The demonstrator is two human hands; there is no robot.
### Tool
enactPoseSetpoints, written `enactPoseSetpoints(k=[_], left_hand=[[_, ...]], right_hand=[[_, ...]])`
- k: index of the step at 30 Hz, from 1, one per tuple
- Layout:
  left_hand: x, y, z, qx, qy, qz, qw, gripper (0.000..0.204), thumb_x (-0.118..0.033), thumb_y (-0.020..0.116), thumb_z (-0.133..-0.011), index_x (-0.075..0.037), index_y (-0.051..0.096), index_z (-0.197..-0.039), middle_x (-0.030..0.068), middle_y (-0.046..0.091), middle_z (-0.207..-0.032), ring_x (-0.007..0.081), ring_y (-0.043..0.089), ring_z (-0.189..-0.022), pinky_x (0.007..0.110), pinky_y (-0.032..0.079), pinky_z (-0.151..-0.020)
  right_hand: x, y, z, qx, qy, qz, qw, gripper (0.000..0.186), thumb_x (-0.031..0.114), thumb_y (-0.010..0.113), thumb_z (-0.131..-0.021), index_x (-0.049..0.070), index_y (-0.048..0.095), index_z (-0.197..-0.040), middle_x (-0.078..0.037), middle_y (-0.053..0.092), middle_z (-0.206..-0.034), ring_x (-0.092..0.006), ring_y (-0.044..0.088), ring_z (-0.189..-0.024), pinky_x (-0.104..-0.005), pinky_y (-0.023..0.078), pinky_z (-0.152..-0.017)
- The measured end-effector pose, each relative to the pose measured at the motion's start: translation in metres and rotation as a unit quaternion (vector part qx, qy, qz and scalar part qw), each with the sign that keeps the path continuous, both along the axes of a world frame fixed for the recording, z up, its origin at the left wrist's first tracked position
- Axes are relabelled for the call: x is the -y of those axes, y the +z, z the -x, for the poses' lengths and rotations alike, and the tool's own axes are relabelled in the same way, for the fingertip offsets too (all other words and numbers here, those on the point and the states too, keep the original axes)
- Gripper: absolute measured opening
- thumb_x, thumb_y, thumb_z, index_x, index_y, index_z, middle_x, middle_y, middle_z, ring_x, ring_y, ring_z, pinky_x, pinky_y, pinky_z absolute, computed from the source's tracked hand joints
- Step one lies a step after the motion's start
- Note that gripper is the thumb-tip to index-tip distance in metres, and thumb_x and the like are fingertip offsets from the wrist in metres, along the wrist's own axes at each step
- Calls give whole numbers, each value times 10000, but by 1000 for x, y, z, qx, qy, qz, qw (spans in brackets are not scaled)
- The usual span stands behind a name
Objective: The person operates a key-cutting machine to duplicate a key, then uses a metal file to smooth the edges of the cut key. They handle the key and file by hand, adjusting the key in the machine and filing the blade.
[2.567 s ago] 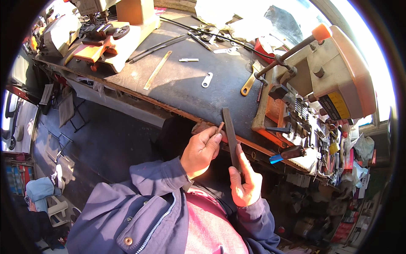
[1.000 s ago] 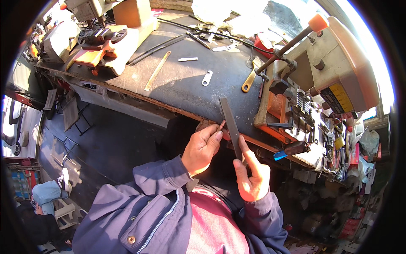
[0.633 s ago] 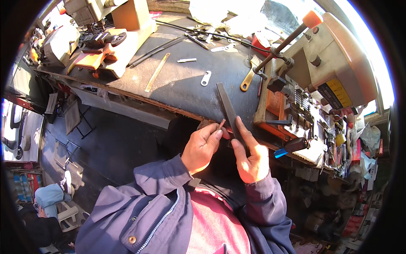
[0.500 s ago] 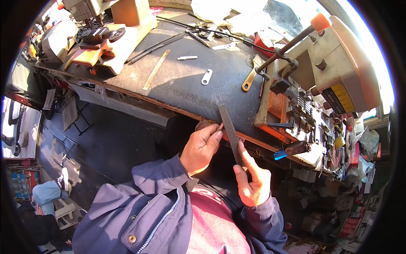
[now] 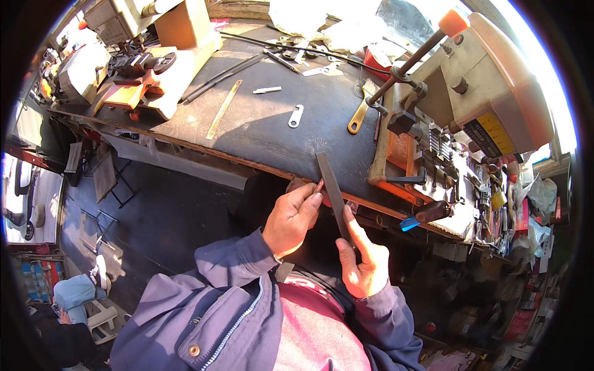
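Note:
A flat dark metal file (image 5: 334, 196) slants over the front edge of the workbench. My right hand (image 5: 365, 261) is closed round its near end, with the thumb and forefinger along it. Just left of the file, my left hand (image 5: 289, 221) is pinched shut on a small reddish piece (image 5: 320, 186), mostly covered by the fingers. That piece sits against or very close to the file's edge; contact cannot be made out. Beyond the file tip, a small flat silver key blank-like piece with a hole (image 5: 296, 116) lies on the dark bench top (image 5: 266, 133).
On the bench lie a brass-coloured strip (image 5: 224, 110), a short metal piece (image 5: 267, 90), a yellow-handled brush (image 5: 357, 117) and black rods (image 5: 221, 79). A machine with an orange-knobbed lever (image 5: 501, 86) stands right, another machine (image 5: 133, 80) left. Someone's leg (image 5: 73, 294) shows lower left.
My right hand has moved slightly forward and left with the file, whose face now looks darker. My left hand stays nearly in place. The whole view has shifted a little.

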State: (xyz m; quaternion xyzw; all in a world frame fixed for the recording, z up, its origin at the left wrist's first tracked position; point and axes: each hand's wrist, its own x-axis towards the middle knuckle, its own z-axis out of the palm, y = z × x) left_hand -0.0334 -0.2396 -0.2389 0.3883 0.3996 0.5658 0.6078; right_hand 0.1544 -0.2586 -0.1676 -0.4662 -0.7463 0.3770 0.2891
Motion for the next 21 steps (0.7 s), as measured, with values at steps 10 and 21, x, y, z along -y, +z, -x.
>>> enactPoseSetpoints(k=[10, 21], left_hand=[[-2, 8, 7, 5, -19, 3, 1000, 260, -195, 494, -1123, 3, 659, -1088, -45, 498, -657, 37, 426, -579, 230, 360, -542], [-3, 15, 14, -61, -57, -15, 996, 284, -243, 487, -1125, -4, 640, -1124, -25, 491, -645, 40, 413, -553, 222, 384, -539]], right_hand=[[-19, -1, 6, -44, 3, -81, 996, 582, 3, 654, -958, 46, 523, -1523, -193, 701, -805, -266, 714, -635, -318, 544, -640], [-49, -18, 22, -106, -11, 10, 994, 543, 90, 685, -994, 20, 512, -1503, -163, 764, -1054, -229, 756, -909, -311, 569, -839]])
